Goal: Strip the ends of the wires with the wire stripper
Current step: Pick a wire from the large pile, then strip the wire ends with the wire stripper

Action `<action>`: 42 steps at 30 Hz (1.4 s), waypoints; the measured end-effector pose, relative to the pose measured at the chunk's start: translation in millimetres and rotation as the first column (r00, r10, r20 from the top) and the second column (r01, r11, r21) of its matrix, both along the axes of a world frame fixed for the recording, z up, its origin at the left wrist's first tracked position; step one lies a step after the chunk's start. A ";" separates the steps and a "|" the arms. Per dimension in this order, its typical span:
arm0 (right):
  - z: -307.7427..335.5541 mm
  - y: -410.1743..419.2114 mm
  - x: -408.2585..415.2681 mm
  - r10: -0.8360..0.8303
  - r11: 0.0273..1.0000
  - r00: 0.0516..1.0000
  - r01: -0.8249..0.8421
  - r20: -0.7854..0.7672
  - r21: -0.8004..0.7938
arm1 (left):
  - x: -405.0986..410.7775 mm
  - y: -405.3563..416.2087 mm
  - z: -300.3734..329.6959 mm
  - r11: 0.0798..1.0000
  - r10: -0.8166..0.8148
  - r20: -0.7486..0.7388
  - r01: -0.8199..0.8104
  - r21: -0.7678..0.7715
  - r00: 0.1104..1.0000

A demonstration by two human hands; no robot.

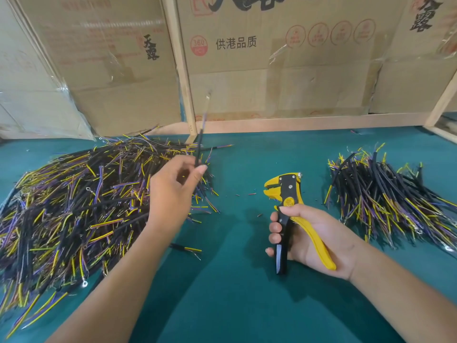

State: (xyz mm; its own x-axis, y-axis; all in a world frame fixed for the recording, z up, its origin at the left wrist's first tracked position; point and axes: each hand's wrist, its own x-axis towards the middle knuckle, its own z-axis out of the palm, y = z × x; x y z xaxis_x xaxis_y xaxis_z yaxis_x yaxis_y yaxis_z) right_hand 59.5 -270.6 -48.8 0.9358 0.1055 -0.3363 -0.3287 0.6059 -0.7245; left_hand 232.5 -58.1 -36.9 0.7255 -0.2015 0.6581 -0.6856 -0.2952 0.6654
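My left hand pinches one black wire between thumb and fingers; the wire points upward and its top end is blurred. My right hand grips the handles of a yellow and black wire stripper, held upright above the green table with its jaws facing left and nothing between them. A big pile of black, yellow and purple wires lies to the left, under and behind my left hand. A smaller pile of the same wires lies to the right of the stripper.
The green table surface is bare between my forearms, apart from one loose wire and small bits of insulation near the stripper's jaws. Cardboard boxes and a wooden frame wall off the back.
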 end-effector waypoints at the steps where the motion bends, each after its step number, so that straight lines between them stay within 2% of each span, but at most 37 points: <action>1: 0.1 -0.3 -0.3 0.004 1.000 1.000 -0.004 0.001 0.001 | -1.4 -0.4 2.4 0.996 -0.032 -0.050 0.027 -0.084 0.998; 4: 1.4 0.0 -0.8 -0.002 1.000 1.000 0.002 0.001 -0.010 | -5.3 -2.6 7.9 0.921 -0.223 -0.259 0.116 -0.372 0.940; 6: 2.0 0.7 -0.2 -0.015 1.000 1.000 0.015 -0.006 -0.018 | -7.8 -3.7 10.4 0.878 -0.301 -0.334 0.122 -0.463 0.893; 10: -0.1 -1.0 -0.7 0.013 1.000 1.000 -0.013 0.006 0.001 | -16.1 -9.3 12.9 0.812 -0.483 -0.404 0.225 -0.539 0.777; 14: -1.6 -0.5 1.9 -0.002 1.000 1.000 0.002 -0.008 -0.005 | -29.2 -17.7 14.5 0.729 -0.644 -0.443 0.323 -0.604 0.624; 18: -0.4 -0.1 1.4 0.006 1.000 1.000 -0.006 -0.004 -0.004 | -38.4 -20.9 16.4 0.676 -0.725 -0.457 0.406 -0.616 0.515; 22: 2.7 0.5 -1.3 0.009 1.000 1.000 -0.009 0.002 -0.009 | -44.7 -21.3 16.7 0.643 -0.762 -0.419 0.501 -0.579 0.494; 27: 6.7 3.5 -2.0 0.010 0.999 1.000 -0.010 0.004 -0.033 | -49.7 -23.6 16.9 0.598 -0.799 -0.399 0.522 -0.608 0.450; 35: 7.5 6.1 -3.0 0.008 0.998 1.000 -0.006 0.021 -0.060 | -55.7 -25.7 14.7 0.644 -0.765 -0.439 0.569 -0.511 0.472; 42: 5.7 7.4 -3.1 0.035 0.998 0.997 -0.031 0.062 -0.052 | -59.6 -27.9 13.5 0.622 -0.782 -0.450 0.579 -0.527 0.432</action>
State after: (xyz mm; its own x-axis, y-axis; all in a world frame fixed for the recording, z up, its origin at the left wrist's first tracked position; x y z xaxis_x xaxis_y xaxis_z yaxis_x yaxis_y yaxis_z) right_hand 56.4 -263.2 -43.1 0.9515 0.1207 -0.2831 -0.3010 0.5569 -0.7741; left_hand 172.9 -86.0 -23.5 0.6520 -0.7142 0.2546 -0.0062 0.3307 0.9437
